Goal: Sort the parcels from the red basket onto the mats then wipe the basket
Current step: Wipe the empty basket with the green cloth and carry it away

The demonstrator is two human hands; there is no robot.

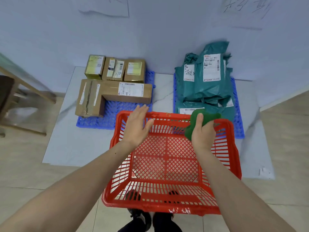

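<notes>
the red plastic lattice basket (167, 164) sits on the floor at 6 o'clock, holding no parcels. the left hand (136, 127) hovers flat and open over its far rim, gripping nothing. the right hand (203, 133) is closed on a green cloth (203, 115) at the basket's far right corner. at 11 o'clock, four brown cardboard boxes (113, 91) lie on one blue plastic mat (115, 111). at 1 o'clock, several teal plastic mailer bags (209, 84), stacked too closely to count, cover a second blue mat (238, 114).
</notes>
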